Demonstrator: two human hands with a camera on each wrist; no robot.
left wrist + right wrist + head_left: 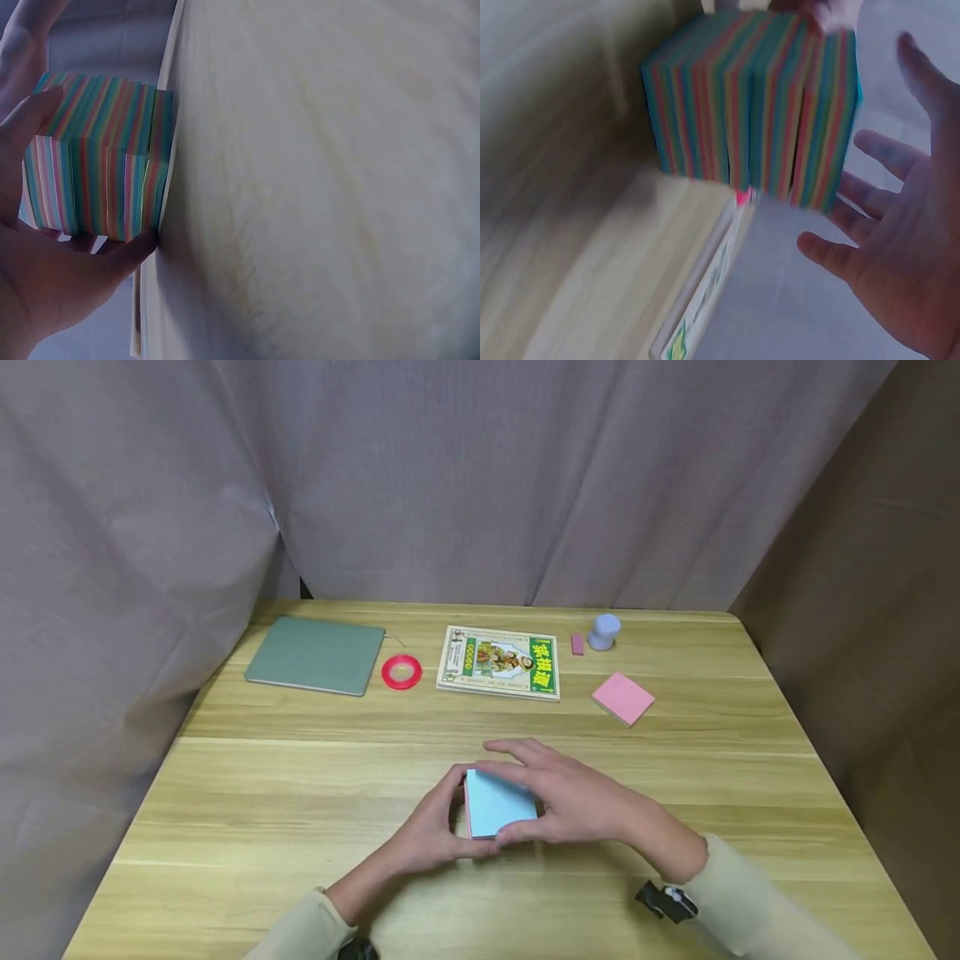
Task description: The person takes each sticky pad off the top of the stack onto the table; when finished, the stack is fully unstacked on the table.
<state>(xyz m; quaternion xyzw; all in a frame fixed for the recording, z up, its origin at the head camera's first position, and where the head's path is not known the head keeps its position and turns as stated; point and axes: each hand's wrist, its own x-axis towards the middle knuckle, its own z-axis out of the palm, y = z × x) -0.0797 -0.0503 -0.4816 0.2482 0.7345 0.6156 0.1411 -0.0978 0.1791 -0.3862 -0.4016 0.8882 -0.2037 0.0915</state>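
Note:
A tall stack of sticky note pads (97,165), striped in several colours with a light blue top sheet (498,803), stands on the wooden table near its front. My left hand (431,831) grips the stack from the left, thumb on the near side and fingers round the far side. Over its right part hovers my right hand (573,797), the fingers spread and mostly straight. In the right wrist view, the right fingers (885,159) lie close to the top of the stack (757,112); contact is unclear. Slight offsets show between the pads.
Along the back lie a green notebook (318,656), a red tape roll (401,672), an illustrated book (498,662), a small pink eraser-like block (577,644) and a pale blue cylinder (603,632). A pink sticky note pad (623,698) lies right of the book. Grey curtains (450,485) hang behind.

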